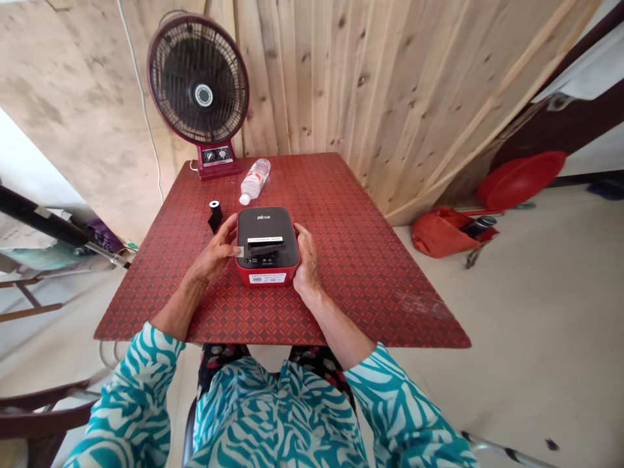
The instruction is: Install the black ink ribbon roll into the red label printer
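A small receipt printer point(266, 224) with a black top and a red base rests on the table in front of me. My left hand point(217, 253) is closed against its left side, the thumb lying on a light grey tab point(240, 251) at the top's edge. On the opposite side my right hand point(306, 260) grips the red casing, its fingers partly hidden behind the edge. A dark slot crosses the lid below a white label strip. Left of the printer stands a small paper roll point(214, 205) with a black strip hanging off it.
The red patterned table point(361, 260) carries a clear plastic bottle point(255, 181) on its side and a maroon fan point(199, 91) at the back left. A wooden wall point(336, 78) rises behind it. An orange bag point(439, 233) lies on the floor to the right.
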A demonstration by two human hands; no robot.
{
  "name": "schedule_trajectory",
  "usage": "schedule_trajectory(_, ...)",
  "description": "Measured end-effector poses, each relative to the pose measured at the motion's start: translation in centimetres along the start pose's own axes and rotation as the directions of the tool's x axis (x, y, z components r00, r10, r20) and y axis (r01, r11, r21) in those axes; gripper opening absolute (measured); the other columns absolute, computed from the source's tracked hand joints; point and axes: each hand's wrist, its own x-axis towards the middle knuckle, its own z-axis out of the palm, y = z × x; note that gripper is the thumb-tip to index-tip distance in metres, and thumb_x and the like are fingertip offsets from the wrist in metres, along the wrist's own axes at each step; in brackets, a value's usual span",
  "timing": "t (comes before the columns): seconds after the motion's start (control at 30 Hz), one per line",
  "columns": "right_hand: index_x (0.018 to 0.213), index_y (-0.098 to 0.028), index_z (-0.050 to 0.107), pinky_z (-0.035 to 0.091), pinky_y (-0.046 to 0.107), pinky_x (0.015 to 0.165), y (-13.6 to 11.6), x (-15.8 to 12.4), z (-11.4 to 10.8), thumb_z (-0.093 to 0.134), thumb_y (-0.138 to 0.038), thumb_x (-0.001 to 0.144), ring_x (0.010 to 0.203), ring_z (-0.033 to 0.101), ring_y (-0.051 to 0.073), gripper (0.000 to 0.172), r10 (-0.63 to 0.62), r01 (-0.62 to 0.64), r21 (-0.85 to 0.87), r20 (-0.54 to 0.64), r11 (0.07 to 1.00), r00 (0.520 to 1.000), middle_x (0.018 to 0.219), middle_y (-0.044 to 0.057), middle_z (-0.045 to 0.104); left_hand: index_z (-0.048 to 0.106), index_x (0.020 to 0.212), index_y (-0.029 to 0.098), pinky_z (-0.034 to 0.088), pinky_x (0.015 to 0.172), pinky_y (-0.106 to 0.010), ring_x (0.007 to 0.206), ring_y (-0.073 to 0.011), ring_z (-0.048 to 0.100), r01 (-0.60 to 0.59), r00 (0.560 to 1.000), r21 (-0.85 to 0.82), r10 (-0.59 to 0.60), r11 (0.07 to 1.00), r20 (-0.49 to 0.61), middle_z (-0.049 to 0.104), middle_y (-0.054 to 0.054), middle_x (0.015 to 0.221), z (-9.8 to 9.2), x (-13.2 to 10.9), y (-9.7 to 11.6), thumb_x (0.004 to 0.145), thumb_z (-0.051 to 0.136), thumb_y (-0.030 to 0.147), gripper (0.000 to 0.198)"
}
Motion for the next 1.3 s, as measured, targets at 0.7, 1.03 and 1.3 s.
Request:
schedule_trajectory(0.7, 0.116, -0.026, 0.069, 0.048, 0.047, 0.106, 1.1, 0.2, 0.0, 0.056, -0.065, 0.085, 0.117, 0.063, 0.025, 0.052, 0.098, -0.098, 0.092, 0.006, 0.991, 0.995, 0.125, 0.006, 0.072, 0.050, 0.149, 0.035, 0.038, 0.122, -0.044, 0.155, -0.0308, 0.031, 0.023, 1.000, -0.011, -0.022, 1.000, 0.019, 0.045, 0.000, 0.162, 0.1, 0.0, -0.5, 0.064, 0.070, 0.020, 0.088)
schedule_trajectory(1.03, 0.117, -0.029, 0.071, 0.049, 0.046, 0.106, 2.0, 0.6, 0.0, 0.057, -0.062, 0.088, 0.121, 0.061, 0.025, 0.046, 0.053, -0.055, 0.075, 0.029, 0.996, 0.998, 0.123, 0.004, 0.072, 0.075, 0.107, 0.023, 0.048, 0.110, -0.046, 0.131, -0.0306, 0.059, -0.120, 0.948, 0.582, 0.267, 0.804, -0.174, 0.068, -0.009, 0.135, 1.0, -0.9, 3.1, 0.076, 0.075, 0.040, 0.035)
schedule_trajectory(1.3, 0.113, -0.030, 0.072, 0.045, 0.045, 0.112, 1.5, 0.7, 0.3, 0.058, -0.060, 0.086, 0.120, 0.062, 0.024, 0.043, 0.085, -0.087, 0.087, 0.030, 0.992, 0.996, 0.123, 0.004, 0.071, 0.081, 0.105, 0.025, 0.058, 0.091, -0.031, 0.091, -0.0193, 0.074, -0.315, 0.932, 0.903, -0.083, 0.291, 0.352, 0.081, -0.002, 0.101, 4.6, 2.6, 8.0, 0.091, 0.056, 0.027, 0.028)
